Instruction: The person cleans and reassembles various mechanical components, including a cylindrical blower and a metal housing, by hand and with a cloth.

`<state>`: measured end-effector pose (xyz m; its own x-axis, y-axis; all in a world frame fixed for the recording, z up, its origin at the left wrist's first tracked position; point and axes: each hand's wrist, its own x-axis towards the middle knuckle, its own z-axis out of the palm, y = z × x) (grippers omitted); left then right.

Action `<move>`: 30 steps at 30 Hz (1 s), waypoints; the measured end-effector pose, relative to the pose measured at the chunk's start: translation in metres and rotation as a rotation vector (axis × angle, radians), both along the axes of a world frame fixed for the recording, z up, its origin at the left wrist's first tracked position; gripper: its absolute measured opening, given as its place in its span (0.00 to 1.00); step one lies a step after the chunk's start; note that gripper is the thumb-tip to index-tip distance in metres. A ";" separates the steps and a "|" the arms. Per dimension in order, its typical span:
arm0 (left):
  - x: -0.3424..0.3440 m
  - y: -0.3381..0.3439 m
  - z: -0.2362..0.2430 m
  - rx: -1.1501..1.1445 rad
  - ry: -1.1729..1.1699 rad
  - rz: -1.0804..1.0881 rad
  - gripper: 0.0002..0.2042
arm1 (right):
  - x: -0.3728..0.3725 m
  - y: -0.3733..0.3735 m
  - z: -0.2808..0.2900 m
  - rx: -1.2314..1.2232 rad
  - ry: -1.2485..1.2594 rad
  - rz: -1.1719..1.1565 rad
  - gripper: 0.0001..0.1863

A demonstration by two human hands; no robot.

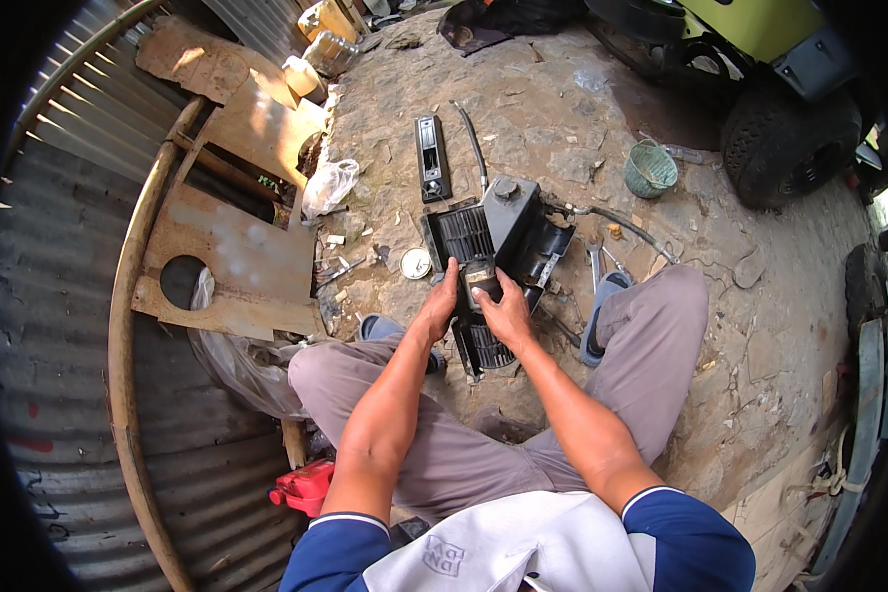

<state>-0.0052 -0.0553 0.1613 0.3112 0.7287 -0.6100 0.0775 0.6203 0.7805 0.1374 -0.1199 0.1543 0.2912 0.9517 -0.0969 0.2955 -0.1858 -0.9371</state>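
Bright daylight fills the scene, strongest on the wooden boards (257, 118) far left, where sun patches wash the surface pale. The stone ground (562, 109) is evenly lit with soft, short shadows; a deeper shadow sits under the vehicle (760, 30) far right. The corrugated metal sheet (59, 326) on the left is dimmer. Glare whitens the gap at the right rim. Fisheye distortion bends straight edges strongly toward the rim, and black corners frame the round picture. Focus is sharp in the centre and softer near the edges.

Black housing (493, 237) partly hidden under both hands, small parts beside it too small to tell, vehicle (760, 59) cut off at top edge
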 end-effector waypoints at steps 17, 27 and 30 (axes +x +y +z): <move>0.012 -0.003 0.009 0.047 0.029 0.016 0.41 | -0.006 -0.003 0.007 0.042 -0.260 -0.060 0.38; 0.014 -0.001 0.014 -0.001 0.033 0.009 0.43 | -0.002 -0.001 0.003 0.032 -0.165 -0.122 0.30; -0.001 0.000 -0.009 0.011 0.001 0.008 0.44 | -0.009 -0.003 0.006 0.051 -0.235 -0.090 0.29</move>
<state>-0.0060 -0.0550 0.1526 0.3046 0.7378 -0.6024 0.0738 0.6123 0.7872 0.1284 -0.1233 0.1605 0.3840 0.9228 0.0307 0.4903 -0.1756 -0.8537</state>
